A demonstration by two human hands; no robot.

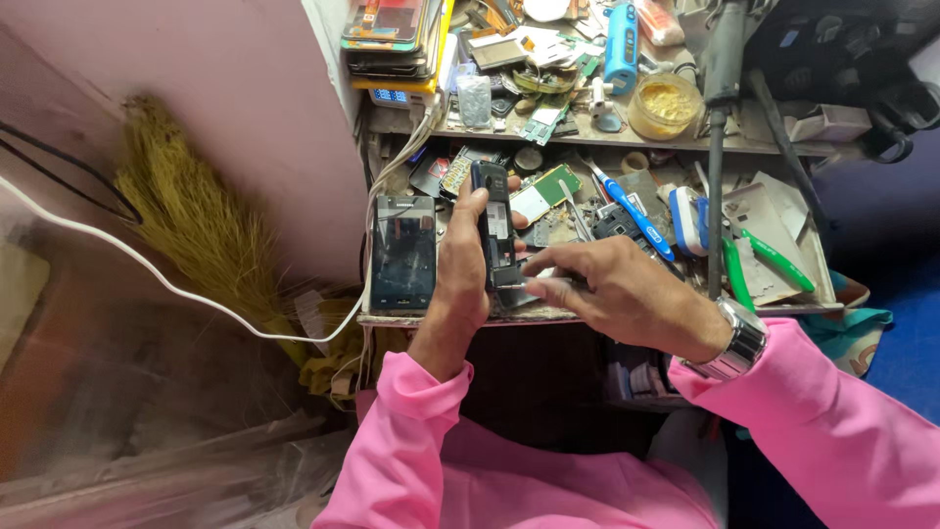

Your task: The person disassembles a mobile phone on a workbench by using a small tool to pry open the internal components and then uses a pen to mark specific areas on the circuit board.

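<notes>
The small dark phone [493, 227] stands upright on edge above the table's [783, 306] near rim, clasped in the left hand [458, 272]. The right hand [615, 292] pinches its lower end. A black smartphone [402, 253] lies just left; blue-handled screwdriver [632, 211] lies farther right.

**Both hands raised together, pink sleeves below**

Left hand [462, 257] upright above the front edge of the table, palm turned right, fingers curled and closed in a grip, thumb tip showing at the top. Forearm rising straight from a pink sleeve bunched at the wrist. Right hand [617, 289] reaching in from the right, back of hand up, knuckles bent, index finger and thumb pinched toward the left hand. Silver watch on the right wrist, pink sleeve running off to the lower right.
</notes>
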